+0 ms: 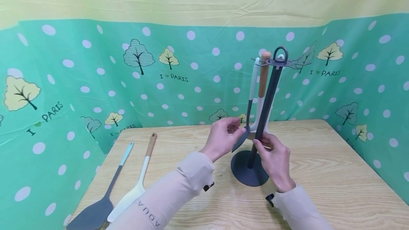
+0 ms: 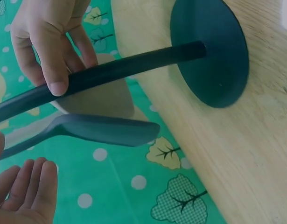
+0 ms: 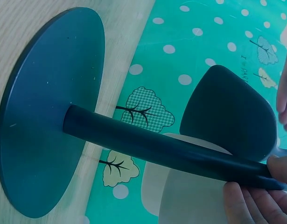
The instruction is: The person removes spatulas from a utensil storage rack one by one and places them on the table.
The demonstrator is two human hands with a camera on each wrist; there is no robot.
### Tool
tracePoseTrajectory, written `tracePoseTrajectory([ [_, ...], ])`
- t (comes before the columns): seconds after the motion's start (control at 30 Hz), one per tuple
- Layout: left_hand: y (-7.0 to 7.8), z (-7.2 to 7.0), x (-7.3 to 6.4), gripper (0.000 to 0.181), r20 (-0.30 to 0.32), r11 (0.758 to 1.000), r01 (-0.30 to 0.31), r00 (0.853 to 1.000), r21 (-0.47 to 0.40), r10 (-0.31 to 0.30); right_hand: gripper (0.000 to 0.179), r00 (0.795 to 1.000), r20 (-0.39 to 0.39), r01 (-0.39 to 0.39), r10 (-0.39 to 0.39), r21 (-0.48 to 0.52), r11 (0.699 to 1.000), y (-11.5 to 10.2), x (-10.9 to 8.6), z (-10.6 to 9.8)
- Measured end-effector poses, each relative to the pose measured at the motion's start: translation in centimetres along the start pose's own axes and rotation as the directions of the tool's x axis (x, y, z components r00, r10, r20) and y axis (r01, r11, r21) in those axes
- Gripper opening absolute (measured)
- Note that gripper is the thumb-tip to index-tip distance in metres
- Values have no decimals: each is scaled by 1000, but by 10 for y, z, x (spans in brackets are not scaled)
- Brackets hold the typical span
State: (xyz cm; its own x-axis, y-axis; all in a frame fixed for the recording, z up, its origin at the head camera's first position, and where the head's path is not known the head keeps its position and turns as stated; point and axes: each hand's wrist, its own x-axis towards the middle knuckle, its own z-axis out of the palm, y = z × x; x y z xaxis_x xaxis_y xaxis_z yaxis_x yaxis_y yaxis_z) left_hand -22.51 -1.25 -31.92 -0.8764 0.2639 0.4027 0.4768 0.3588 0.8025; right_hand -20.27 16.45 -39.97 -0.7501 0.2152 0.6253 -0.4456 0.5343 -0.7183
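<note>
A black utensil stand (image 1: 267, 105) with a round base (image 1: 249, 173) stands on the table. My right hand (image 1: 275, 159) grips its pole low down, thumb on one side and fingers on the other. From the stand's hook ring (image 1: 281, 62) hangs a dark grey spatula (image 1: 241, 139) with a pale blue handle. My left hand (image 1: 225, 136) is beside its head, the thumb at the neck; the fingers (image 2: 33, 186) are extended and apart from it in the left wrist view. White utensils, one with a brown handle (image 1: 263, 77), hang behind the pole, their heads partly hidden.
At the table's left lie a dark grey turner (image 1: 96, 211) with a light blue handle and a white turner (image 1: 142, 176) with a brown handle, partly behind my left sleeve. A green dotted cloth (image 1: 198, 66) hangs behind and beside the wooden table (image 1: 335, 173).
</note>
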Motion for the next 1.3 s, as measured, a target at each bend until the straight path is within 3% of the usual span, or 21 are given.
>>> tracePoseTrajectory([
  [0.2,1,10,8,44,-8,999,-15,1000,-35,14,27,1000,-5,16,-16,8,1000,0,0,1],
  [0.33,3,14,12,49,-10,999,10,1000,-51,-11,27,1000,-8,22,-22,20,1000,-1,0,2],
  [0.67,11,23,23,38,-50,980,46,997,-193,-56,26,999,-15,28,-28,18,999,-1,0,2],
  [0.93,10,24,22,18,-96,987,21,995,-157,-36,27,1000,-5,17,-17,13,1000,-2,-1,1],
  [1.3,13,15,13,15,-58,985,42,997,-168,-53,27,1000,-11,23,-23,9,1000,-1,0,0],
])
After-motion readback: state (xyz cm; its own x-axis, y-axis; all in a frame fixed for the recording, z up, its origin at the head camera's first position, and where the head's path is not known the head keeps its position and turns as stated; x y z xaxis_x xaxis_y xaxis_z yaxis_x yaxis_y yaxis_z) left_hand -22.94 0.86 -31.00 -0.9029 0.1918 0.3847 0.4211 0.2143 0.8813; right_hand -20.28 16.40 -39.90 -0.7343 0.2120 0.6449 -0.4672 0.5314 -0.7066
